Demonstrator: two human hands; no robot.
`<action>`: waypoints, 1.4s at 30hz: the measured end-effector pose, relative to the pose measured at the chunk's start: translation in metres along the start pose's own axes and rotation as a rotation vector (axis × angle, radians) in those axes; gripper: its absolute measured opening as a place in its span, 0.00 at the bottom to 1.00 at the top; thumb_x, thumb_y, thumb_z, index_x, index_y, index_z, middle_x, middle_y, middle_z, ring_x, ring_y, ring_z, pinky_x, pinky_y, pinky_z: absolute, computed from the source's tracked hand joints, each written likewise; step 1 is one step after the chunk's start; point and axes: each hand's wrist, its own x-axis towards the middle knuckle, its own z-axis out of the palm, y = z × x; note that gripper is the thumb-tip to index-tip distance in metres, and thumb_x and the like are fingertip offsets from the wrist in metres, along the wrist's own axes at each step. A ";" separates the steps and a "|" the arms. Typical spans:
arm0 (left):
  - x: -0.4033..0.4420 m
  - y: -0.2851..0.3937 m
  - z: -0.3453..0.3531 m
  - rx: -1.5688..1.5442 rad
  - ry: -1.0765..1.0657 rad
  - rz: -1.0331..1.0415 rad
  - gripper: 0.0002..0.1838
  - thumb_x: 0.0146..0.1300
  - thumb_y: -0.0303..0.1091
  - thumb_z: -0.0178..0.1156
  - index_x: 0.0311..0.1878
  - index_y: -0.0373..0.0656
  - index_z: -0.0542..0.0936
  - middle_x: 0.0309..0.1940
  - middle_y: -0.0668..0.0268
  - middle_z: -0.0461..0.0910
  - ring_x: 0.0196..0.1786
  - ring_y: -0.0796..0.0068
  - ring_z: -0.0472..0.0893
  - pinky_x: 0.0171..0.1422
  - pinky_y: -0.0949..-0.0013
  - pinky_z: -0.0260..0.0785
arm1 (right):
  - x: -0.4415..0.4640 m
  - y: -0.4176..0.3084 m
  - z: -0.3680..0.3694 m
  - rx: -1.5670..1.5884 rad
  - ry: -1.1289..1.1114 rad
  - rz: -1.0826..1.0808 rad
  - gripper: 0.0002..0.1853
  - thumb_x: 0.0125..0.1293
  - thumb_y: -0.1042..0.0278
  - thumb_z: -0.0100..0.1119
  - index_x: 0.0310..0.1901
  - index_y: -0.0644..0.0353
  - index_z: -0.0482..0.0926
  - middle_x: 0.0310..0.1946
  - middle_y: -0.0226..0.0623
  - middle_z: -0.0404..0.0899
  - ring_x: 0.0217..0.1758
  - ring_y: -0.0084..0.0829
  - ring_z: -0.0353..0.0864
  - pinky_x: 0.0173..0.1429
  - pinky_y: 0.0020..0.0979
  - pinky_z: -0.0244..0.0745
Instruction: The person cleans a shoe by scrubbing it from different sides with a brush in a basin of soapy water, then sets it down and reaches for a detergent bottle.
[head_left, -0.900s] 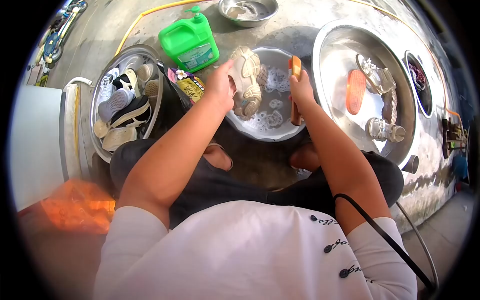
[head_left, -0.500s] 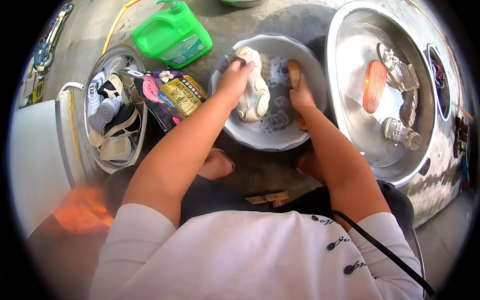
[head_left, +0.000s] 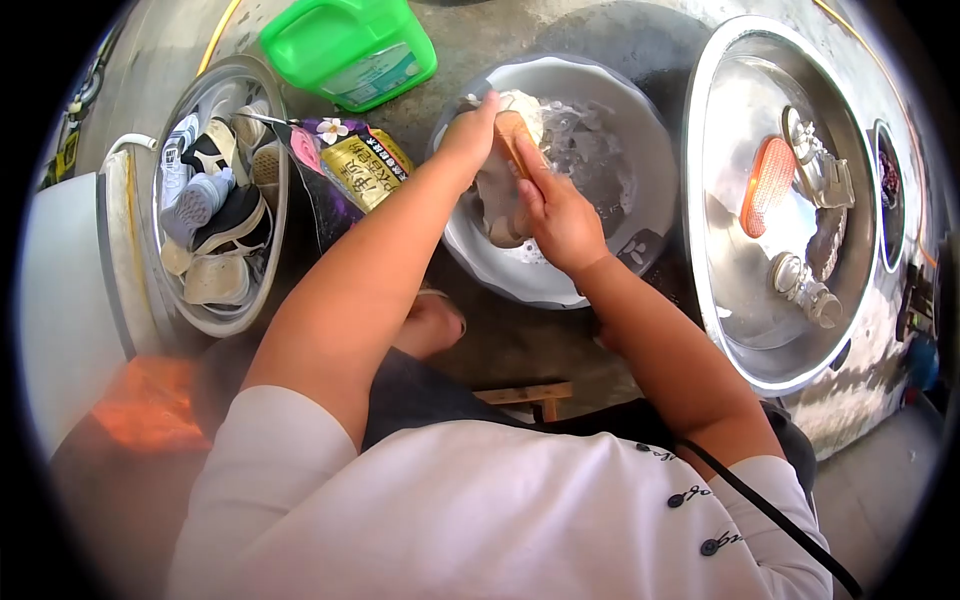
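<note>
My left hand [head_left: 470, 140] grips a pale shoe [head_left: 498, 205] over the grey basin [head_left: 652, 165]. Much of the shoe lies in shade or behind my hands. Wrapped round a wooden-backed brush [head_left: 512, 132], my right hand [head_left: 567, 222] holds it against the shoe; the bristles are hidden. Water with white suds [head_left: 585, 125] covers the bottom of the basin.
On the left, an oval tub [head_left: 280, 250] holds several shoes, beside a printed bag [head_left: 365, 172]. A green jug [head_left: 350, 55] stands behind. At right, a large metal basin [head_left: 700, 230] contains an orange insole [head_left: 768, 185] and sandals [head_left: 805, 290].
My right hand has brought the brush from the basin's right side leftward onto the shoe. The shoe has turned in my left hand. The whole view has shifted slightly.
</note>
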 end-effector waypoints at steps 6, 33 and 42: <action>-0.040 0.026 0.016 -0.348 0.032 -0.143 0.44 0.66 0.67 0.46 0.69 0.35 0.65 0.67 0.51 0.66 0.67 0.60 0.68 0.68 0.61 0.61 | 0.017 -0.039 -0.011 -0.038 -0.169 0.386 0.26 0.75 0.53 0.42 0.73 0.29 0.56 0.52 0.54 0.78 0.55 0.53 0.77 0.60 0.44 0.70; -0.024 -0.001 -0.002 -0.295 -0.181 -0.129 0.26 0.65 0.44 0.60 0.58 0.32 0.76 0.54 0.56 0.79 0.56 0.64 0.77 0.62 0.64 0.65 | 0.022 0.116 0.011 0.044 -0.031 0.681 0.33 0.73 0.54 0.47 0.75 0.51 0.51 0.58 0.55 0.75 0.60 0.52 0.76 0.64 0.40 0.69; -0.042 0.036 0.033 -0.840 0.188 -0.134 0.24 0.73 0.42 0.51 0.65 0.36 0.68 0.61 0.57 0.74 0.62 0.64 0.75 0.66 0.62 0.68 | 0.023 0.088 -0.014 0.990 0.395 0.655 0.29 0.74 0.57 0.46 0.74 0.48 0.56 0.47 0.38 0.78 0.47 0.29 0.77 0.55 0.29 0.71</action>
